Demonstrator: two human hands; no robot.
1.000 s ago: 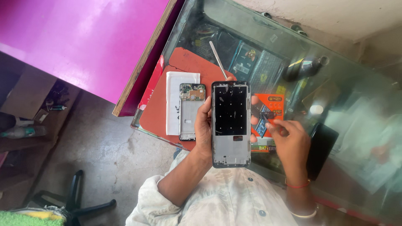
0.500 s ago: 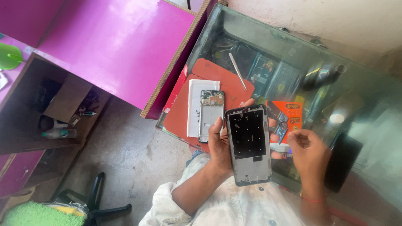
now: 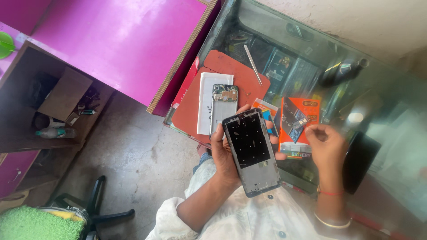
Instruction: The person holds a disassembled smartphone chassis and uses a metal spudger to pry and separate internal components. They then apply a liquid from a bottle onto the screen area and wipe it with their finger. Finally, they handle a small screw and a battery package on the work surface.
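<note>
My left hand (image 3: 221, 156) grips a phone frame (image 3: 251, 150) from its left side and holds it tilted above my lap. The frame's dark inner panel with small holes faces up. My right hand (image 3: 328, 145) hovers to the right of it, beside an orange battery package (image 3: 299, 125) on the glass counter. Its fingers are curled together, and I cannot tell if they pinch anything. A second phone body with an exposed circuit board (image 3: 223, 106) lies on a white sheet (image 3: 206, 100) on a red mat (image 3: 192, 116).
A thin metal tool (image 3: 252, 65) rests at the mat's far edge. A dark flat device (image 3: 361, 161) and a black bottle (image 3: 343, 71) sit on the glass counter (image 3: 391, 133). A purple cabinet (image 3: 120, 40) stands left, and a chair base (image 3: 95, 209) is on the floor.
My right hand has drawn away from the phone frame toward the right. The frame now tilts more, with its top leaning left. My view has shifted, showing more of the purple cabinet.
</note>
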